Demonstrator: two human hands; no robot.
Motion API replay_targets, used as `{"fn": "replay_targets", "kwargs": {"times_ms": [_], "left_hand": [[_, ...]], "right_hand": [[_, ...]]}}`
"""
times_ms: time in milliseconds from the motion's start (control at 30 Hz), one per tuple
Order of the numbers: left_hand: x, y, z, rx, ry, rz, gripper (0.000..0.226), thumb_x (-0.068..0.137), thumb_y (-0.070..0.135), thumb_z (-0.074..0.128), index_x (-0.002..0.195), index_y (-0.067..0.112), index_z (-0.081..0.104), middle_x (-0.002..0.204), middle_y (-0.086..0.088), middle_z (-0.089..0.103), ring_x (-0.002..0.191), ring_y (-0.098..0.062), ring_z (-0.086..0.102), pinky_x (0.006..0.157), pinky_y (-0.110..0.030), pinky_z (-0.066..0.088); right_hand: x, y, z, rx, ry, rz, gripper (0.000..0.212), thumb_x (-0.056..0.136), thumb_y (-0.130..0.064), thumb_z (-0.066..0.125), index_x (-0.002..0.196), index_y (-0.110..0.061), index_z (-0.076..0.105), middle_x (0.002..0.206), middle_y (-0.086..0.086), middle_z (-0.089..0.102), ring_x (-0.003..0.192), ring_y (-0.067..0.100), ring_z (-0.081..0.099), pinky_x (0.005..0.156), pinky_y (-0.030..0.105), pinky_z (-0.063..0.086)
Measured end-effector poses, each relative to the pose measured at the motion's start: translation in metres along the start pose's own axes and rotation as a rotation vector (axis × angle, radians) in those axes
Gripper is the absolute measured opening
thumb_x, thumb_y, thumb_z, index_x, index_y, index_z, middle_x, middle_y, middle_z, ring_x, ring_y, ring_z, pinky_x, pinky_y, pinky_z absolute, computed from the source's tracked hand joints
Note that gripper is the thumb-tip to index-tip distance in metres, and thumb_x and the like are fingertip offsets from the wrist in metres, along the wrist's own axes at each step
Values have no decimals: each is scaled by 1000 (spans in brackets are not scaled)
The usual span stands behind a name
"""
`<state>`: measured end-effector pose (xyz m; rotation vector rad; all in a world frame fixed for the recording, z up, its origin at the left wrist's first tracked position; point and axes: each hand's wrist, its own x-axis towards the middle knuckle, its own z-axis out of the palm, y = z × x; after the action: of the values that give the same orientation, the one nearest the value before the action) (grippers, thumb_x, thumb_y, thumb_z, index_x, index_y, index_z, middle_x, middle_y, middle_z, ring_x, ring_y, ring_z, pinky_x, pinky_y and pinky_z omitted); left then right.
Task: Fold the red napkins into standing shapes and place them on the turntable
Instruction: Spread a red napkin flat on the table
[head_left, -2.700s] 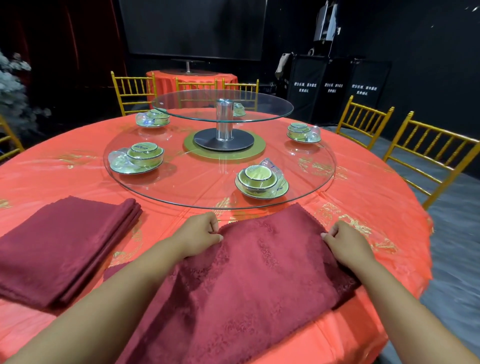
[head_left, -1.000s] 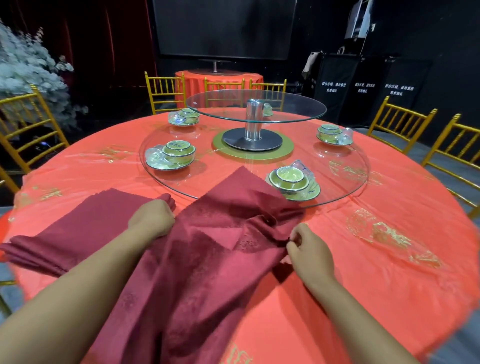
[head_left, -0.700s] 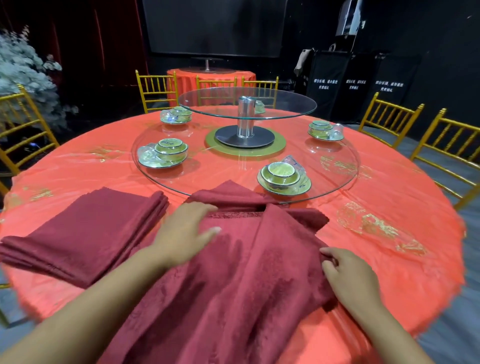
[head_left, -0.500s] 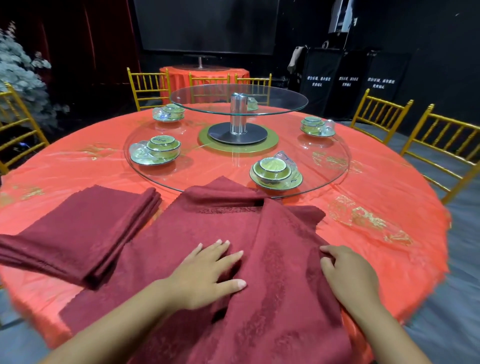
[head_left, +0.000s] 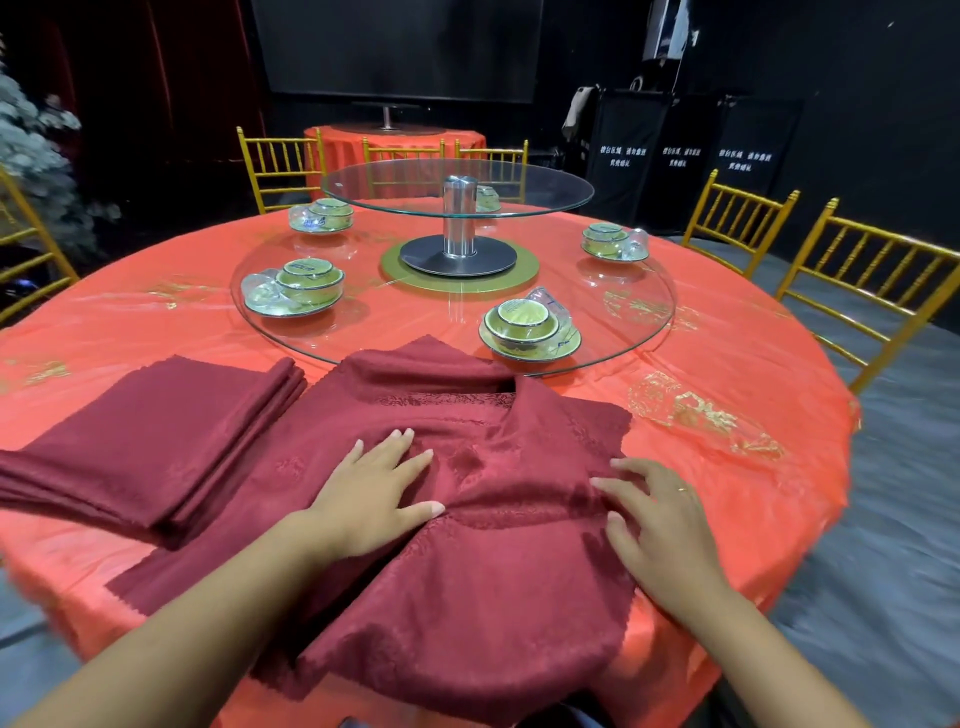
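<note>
A dark red napkin (head_left: 467, 597) lies spread and rumpled on the orange tablecloth in front of me, its far corner reaching the rim of the glass turntable (head_left: 644, 332). My left hand (head_left: 374, 493) presses flat on its middle, fingers apart. My right hand (head_left: 654, 525) rests on the napkin's right edge, fingers spread, a ring on one finger. A stack of folded red napkins (head_left: 150, 441) sits to the left, touching the spread one.
The turntable carries several green bowl-and-plate sets, the nearest (head_left: 527, 327) just beyond the napkin. A smaller upper glass tier (head_left: 457, 184) stands on a metal post. Gold chairs (head_left: 857, 280) ring the round table (head_left: 727, 374), whose edge is close on my right.
The napkin was lifted and turned, then laid down diagonally. My left hand slid from its far edge onto its middle and flattened. My right hand let go of the edge and spread open.
</note>
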<state>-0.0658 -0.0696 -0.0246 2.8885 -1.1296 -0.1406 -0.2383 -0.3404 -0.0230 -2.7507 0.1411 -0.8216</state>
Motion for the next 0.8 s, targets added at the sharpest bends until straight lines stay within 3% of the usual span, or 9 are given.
{"fn": "replay_targets", "kwargs": {"times_ms": [67,133,233,300,400,467,600,700,800], "left_hand": [[-10,10,-6,-92,42,32,70,92,58,43,152,33,16,161,2,-1,147,-10,-3,118,-43,1],[-26,23,-15,-182,83,112,66,93,54,47,150,36,19,159,10,0,146,-5,-2,119,-40,-1],[-57,43,-23,-235,101,290,68,88,67,38,148,41,19,153,21,-2,142,7,-8,119,-33,-8],[-77,55,-20,-205,47,389,75,82,79,28,148,45,17,153,23,-4,140,10,-11,116,-29,-14],[-93,62,-3,-112,-36,430,81,78,84,29,148,46,15,154,20,-8,140,8,-16,114,-32,-18],[-94,59,7,-47,-60,415,78,81,77,37,148,47,13,154,18,-10,139,5,-19,114,-36,-17],[-91,55,17,-21,50,444,63,86,65,40,144,47,28,157,15,9,143,-1,1,114,-44,-3],[-93,54,19,-149,5,435,52,89,66,26,138,53,36,151,29,6,140,12,-4,116,-35,-8],[-91,54,15,-373,4,379,41,96,57,34,131,45,52,143,33,28,135,20,12,118,-27,1]], "right_hand": [[-3,-6,-6,168,-115,-219,28,77,-13,68,104,-16,72,121,4,62,110,25,59,92,41,47],[-7,-9,-6,229,-344,-302,34,86,-36,60,116,-23,67,132,-4,55,122,14,51,100,34,41],[-13,-10,2,108,-606,-368,63,83,-71,43,137,-37,46,150,-14,31,139,3,23,113,28,21],[-13,-9,4,70,-638,-392,69,81,-77,39,141,-43,37,153,-17,22,140,-1,14,114,27,14],[-9,-10,3,113,-630,-361,63,82,-74,40,139,-47,39,150,-19,27,137,-4,17,112,26,17],[-9,-12,4,139,-619,-338,60,82,-73,42,136,-47,44,148,-19,31,135,-2,22,111,29,21],[-11,-16,3,164,-568,-310,43,88,-60,49,127,-42,56,142,-16,42,131,4,34,107,30,27],[-13,-18,1,198,-502,-310,27,92,-39,57,115,-31,69,131,-11,55,121,8,46,101,31,35],[-11,-19,-5,223,-507,-283,18,93,-30,57,101,-24,72,119,-10,62,112,-2,46,99,31,37]]}}
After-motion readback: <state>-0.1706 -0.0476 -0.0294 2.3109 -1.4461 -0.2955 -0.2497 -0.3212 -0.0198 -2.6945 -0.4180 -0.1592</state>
